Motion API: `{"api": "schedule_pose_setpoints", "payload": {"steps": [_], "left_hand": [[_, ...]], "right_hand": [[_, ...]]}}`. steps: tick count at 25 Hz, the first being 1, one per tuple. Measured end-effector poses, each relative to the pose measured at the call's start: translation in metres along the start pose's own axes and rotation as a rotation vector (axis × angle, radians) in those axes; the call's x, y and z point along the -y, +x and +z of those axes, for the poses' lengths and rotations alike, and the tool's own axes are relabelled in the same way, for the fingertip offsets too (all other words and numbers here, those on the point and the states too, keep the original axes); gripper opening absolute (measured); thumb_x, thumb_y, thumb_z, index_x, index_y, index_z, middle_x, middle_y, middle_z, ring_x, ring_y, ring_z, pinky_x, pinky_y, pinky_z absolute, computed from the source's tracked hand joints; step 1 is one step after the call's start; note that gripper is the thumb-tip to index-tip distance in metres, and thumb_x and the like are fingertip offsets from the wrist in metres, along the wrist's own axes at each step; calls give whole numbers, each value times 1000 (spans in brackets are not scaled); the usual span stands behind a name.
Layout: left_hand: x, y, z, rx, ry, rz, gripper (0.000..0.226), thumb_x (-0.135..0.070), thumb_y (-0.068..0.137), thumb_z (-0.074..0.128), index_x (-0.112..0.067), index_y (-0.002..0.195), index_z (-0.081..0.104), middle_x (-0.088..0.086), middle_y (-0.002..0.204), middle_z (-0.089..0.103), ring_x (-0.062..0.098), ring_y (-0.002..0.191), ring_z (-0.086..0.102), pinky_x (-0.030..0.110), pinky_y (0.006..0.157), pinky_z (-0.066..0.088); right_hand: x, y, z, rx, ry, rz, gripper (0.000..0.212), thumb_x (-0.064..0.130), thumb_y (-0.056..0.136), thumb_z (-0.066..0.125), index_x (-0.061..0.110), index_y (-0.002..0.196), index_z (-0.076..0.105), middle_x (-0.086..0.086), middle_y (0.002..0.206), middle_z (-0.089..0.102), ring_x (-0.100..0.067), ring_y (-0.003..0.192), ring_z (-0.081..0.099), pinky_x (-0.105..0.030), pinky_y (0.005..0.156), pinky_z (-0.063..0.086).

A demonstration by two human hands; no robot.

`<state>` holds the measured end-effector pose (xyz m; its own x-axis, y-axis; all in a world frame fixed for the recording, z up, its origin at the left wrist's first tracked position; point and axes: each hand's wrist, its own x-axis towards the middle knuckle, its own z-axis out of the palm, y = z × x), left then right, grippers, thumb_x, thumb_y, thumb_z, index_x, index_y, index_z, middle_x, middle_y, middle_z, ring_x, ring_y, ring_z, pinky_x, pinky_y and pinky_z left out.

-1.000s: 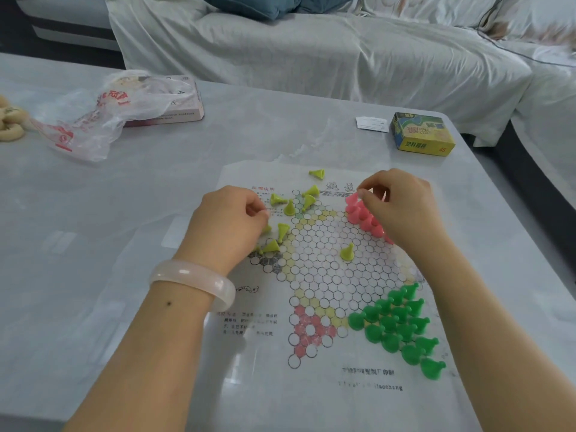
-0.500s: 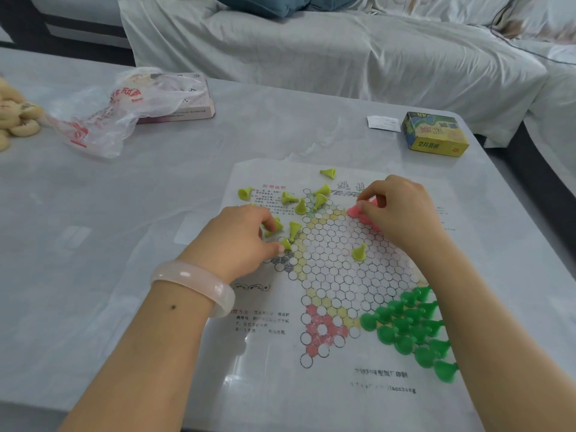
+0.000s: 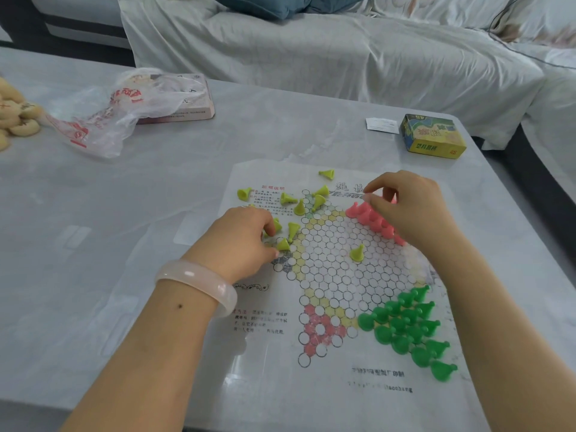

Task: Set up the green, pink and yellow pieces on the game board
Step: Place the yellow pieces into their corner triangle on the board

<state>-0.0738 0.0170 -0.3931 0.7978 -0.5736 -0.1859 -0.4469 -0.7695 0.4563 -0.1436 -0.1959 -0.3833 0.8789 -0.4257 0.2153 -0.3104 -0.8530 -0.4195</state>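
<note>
A paper game board (image 3: 330, 275) printed with circles lies on the grey table. Several green pieces (image 3: 405, 325) stand in a triangle at its near right corner. Pink pieces (image 3: 371, 218) cluster at the far right, partly hidden by my right hand (image 3: 405, 207), whose curled fingers are over them; what it holds is hidden. Yellow pieces (image 3: 299, 207) lie scattered at the far left, most tipped over; one stands alone mid-board (image 3: 357, 253). My left hand (image 3: 243, 241), with a pale bangle on its wrist, pinches a yellow piece (image 3: 283, 244) at the left point.
A yellow-green box (image 3: 433, 135) and a small white slip (image 3: 381, 124) lie at the far right. A crumpled plastic bag (image 3: 103, 120) covers a flat pink box (image 3: 187, 110) at far left, beside round beige pieces (image 3: 15, 116). A draped sofa (image 3: 311, 51) stands behind.
My right hand has lifted a little over the pink pieces, showing more of them. My left hand stays among the yellow pieces at the left point. The view has shifted slightly.
</note>
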Motion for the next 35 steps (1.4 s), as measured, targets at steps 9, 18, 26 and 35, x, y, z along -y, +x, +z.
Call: {"api": "schedule_pose_setpoints", "payload": {"steps": [9,18,26,35], "left_hand": [[0,3,11,-108,-61,15,11,-20,84,61,-18,82,51,-2,86,49,16,80,46,24,69,34],[4,-10,14,-157,-165,3,5,-15,85,56,-11,82,53,4,88,54,20,79,50,25,66,40],[32,-35,10,-307,-92,-130,28,-14,88,47,-15,116,50,7,95,46,27,89,48,26,70,30],[48,-33,-8,-197,-114,-205,11,-10,84,52,-13,94,54,4,93,45,23,85,44,25,69,33]], "right_hand": [[19,-32,-19,570,-178,-126,24,25,86,57,24,109,58,11,85,54,-8,83,53,-19,86,39],[55,-43,7,299,-65,-98,16,13,88,52,13,100,63,-1,101,65,-15,88,57,-24,81,46],[90,-43,50,187,-95,86,23,-5,84,44,6,97,60,-10,99,61,-21,78,54,-27,67,44],[118,-40,75,170,30,-30,25,6,90,42,11,106,61,-6,107,61,-20,96,55,-22,71,35]]}}
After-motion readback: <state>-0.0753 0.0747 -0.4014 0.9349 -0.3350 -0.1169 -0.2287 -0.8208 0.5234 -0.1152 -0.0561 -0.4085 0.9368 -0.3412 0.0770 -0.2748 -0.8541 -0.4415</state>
